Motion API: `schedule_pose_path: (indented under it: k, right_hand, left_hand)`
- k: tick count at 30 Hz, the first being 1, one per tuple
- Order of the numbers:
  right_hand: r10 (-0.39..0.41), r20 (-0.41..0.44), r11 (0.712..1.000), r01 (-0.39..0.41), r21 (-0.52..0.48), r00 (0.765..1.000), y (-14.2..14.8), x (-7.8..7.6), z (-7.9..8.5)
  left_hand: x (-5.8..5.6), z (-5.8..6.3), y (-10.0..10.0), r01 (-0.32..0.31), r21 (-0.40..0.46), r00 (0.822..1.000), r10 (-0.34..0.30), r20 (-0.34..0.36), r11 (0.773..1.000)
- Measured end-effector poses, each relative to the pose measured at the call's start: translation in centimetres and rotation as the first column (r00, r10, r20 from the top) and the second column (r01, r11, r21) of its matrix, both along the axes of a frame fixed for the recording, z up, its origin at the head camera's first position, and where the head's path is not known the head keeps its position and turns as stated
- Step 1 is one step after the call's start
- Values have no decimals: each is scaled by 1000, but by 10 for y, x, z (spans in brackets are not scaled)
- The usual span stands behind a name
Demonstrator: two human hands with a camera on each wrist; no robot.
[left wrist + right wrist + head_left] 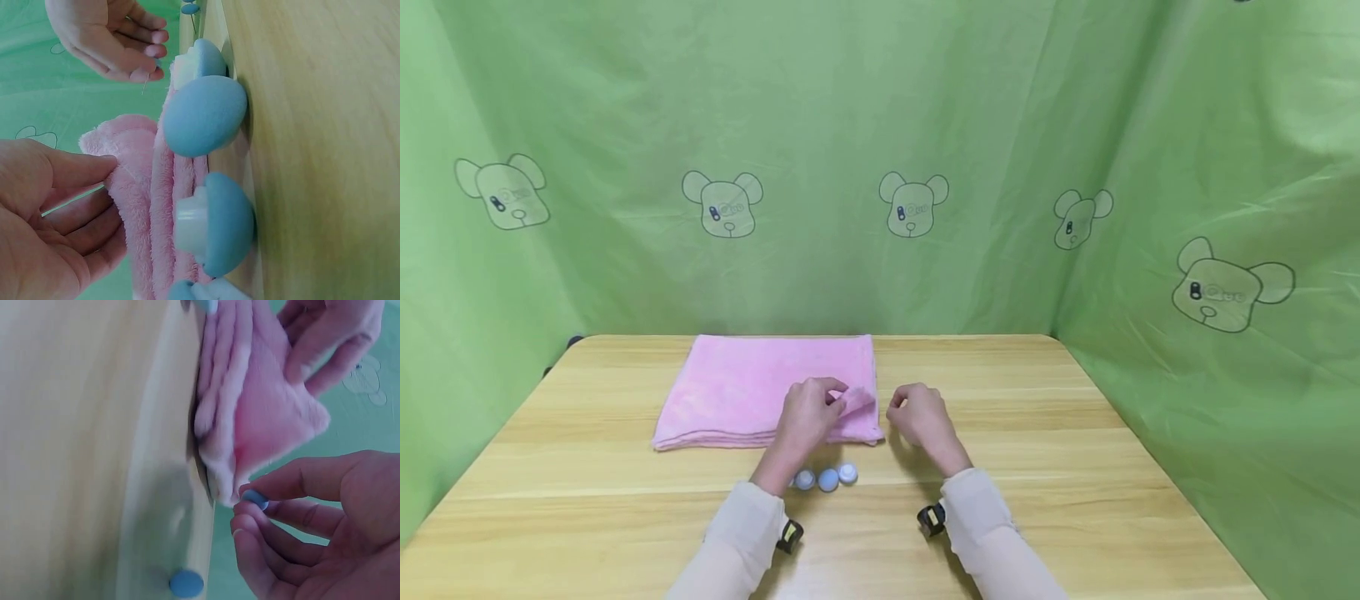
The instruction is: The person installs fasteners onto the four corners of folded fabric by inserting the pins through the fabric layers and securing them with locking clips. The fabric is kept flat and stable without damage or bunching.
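Observation:
A folded pink fleece blanket point(775, 375) lies on the table. My left hand point(808, 412) pinches the top layer at its near right corner, lifting that corner point(122, 140) off the layers below. To the right of the blanket, my right hand point(921, 417) holds a small pin with a blue head point(255, 499) between thumb and fingers. Its thin needle point(145, 84) points away from the fingertips in the left wrist view. Several mushroom-shaped clips with pale blue domes point(828, 480) and white stems point(190, 219) lie in a row before the blanket, partly behind my left wrist.
The wooden table point(1037, 467) stands against green curtains point(820, 275) printed with bear heads, hanging at the back and both sides. Another blue round head point(186, 583) is on the table near my right hand in the right wrist view.

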State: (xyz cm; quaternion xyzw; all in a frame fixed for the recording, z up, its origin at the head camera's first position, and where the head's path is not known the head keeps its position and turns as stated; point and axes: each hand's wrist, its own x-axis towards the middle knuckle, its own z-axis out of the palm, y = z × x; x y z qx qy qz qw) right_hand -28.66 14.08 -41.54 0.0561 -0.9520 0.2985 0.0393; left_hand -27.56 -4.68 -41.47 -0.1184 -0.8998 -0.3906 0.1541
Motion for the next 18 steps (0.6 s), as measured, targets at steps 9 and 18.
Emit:
schedule_pose_path:
  k: [9,18]
  right_hand:
    - [103,-17,983,-104,-151,995,-21,7,1]
    - [68,-43,973,-76,-219,997,-25,8,-4]
  left_hand:
    - [0,0,-2,32,-5,999,-32,-25,999]
    - [1,1,0,46,-34,998,-45,33,998]
